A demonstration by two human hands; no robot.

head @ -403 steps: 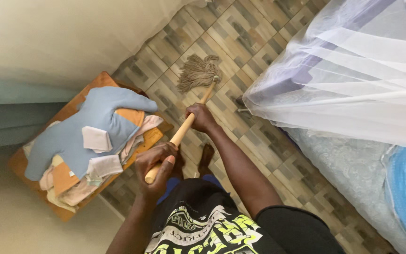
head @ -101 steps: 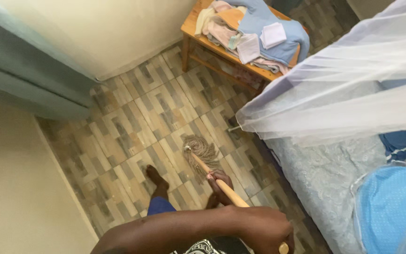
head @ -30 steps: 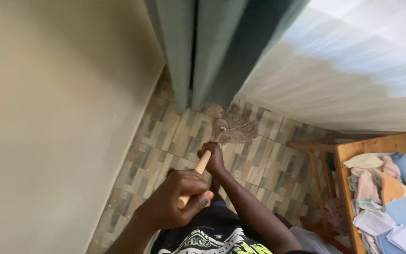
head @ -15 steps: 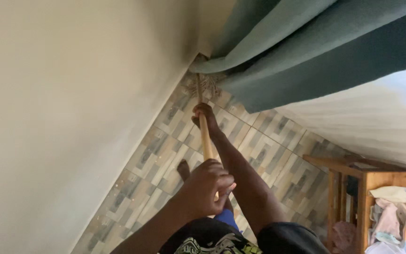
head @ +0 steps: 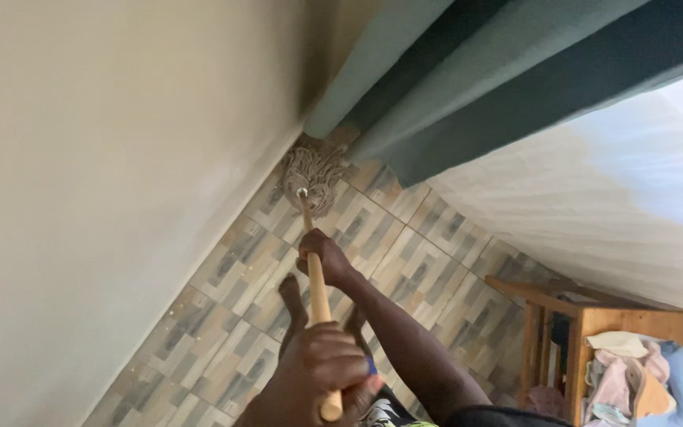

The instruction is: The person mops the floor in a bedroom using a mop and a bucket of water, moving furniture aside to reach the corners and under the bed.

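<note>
Mop head (head: 312, 175): drawn back out from under the curtain (head: 468, 87) since 0.5 s ago, now lying in plain view on the tiled floor (head: 428, 265) in the corner by the wall (head: 112, 174). Handle (head: 315, 281): right hand (head: 322, 257) wrapped around mid-shaft, left hand (head: 315, 381) closed over the top end. Step in hand: 1 corner stroke. Next move likely calls for dragging the strands clear of the curtain hem.

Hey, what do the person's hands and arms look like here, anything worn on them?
Both hands are bare: no gloves or rings show on the left hand or the right hand. The right forearm is bare up to a dark short sleeve at the frame's bottom edge.
</note>
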